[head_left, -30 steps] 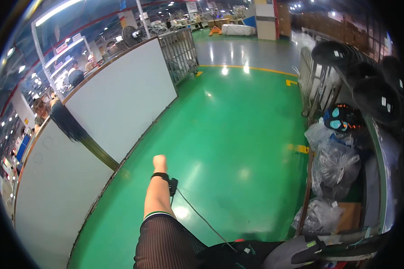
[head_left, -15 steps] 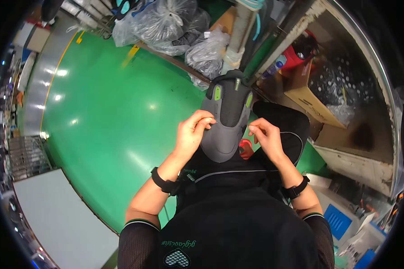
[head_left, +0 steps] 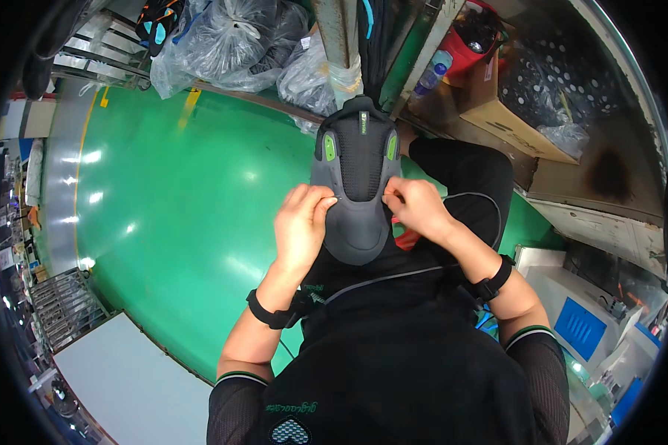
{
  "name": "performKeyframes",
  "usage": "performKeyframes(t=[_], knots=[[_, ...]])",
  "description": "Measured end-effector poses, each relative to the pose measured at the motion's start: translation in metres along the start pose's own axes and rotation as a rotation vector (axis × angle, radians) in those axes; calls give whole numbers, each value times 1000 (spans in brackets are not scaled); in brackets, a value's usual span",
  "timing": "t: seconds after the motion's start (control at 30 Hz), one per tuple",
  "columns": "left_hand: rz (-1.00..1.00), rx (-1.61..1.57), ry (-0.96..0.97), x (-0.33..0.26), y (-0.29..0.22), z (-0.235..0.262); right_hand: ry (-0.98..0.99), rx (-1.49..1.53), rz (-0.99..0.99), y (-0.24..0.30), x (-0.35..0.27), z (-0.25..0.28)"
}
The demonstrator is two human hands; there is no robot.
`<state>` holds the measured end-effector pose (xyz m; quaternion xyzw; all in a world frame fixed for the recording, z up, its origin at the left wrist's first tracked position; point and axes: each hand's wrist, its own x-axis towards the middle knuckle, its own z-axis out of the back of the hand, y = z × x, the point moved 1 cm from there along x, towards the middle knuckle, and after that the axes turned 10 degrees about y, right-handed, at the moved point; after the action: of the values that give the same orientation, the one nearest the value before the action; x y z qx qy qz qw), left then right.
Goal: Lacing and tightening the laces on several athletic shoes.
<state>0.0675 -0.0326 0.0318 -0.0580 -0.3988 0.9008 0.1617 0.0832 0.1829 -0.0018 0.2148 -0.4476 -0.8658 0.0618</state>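
Note:
A dark grey shoe (head_left: 357,229) with a ribbed black tongue and a green patch on each side of its opening lies above my lap, toe toward me. My left hand (head_left: 301,222) is at the shoe's left side, thumb and forefinger pinched at the lower edge of the opening. On the opposite side, my right hand (head_left: 416,206) has its fingers closed in a pinch against the shoe's edge. Whatever is between the fingertips of either hand is too small or hidden to name. Both wrists wear black bands.
Clear plastic bags (head_left: 230,41) sit on a low shelf beyond the shoe, beside a metal post (head_left: 339,37). At right, a cardboard box (head_left: 508,119), a red container (head_left: 464,52) and a bottle (head_left: 433,74) fill a shelf. A white board (head_left: 130,382) stands lower left.
My right hand has moved in from beside the shoe to its edge. The left hand stays pinched at the other side. The whole view has shifted slightly.

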Motion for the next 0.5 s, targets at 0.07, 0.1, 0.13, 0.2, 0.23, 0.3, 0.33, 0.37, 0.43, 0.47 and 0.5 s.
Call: performKeyframes(t=[0.07, 0.1, 0.13, 0.2, 0.23, 0.3, 0.33, 0.37, 0.43, 0.47, 0.5], knots=[[-62, 216, -24, 2, -6, 4, -157, -538, 277, 19, 0, 0], [-87, 318, 6, 2, -9, 6, -162, -538, 280, 19, 1, 0], [-112, 420, 36, 2, -12, 6, -138, -604, 347, 19, 1, -1], [-130, 482, 73, 2, -15, 6, -119, -671, 419, 18, 0, 1], [-144, 541, 112, 3, -16, 5, -84, -671, 413, 17, -2, 3], [-141, 578, 146, 4, -19, 5, -56, -670, 408, 15, -3, 5], [-136, 611, 183, 5, -21, 5, -57, -649, 406, 14, -3, 6], [-139, 618, 185, 7, -20, 5, -58, -626, 404, 12, -3, 5], [-45, 608, 288, 13, -17, 7, -68, -625, 414, 10, 0, 4], [-46, 617, 287, 19, -17, 9, -72, -626, 422, 9, 2, 3], [49, 601, 423, 26, -15, 10, -77, -623, 428, 8, 3, 3]])
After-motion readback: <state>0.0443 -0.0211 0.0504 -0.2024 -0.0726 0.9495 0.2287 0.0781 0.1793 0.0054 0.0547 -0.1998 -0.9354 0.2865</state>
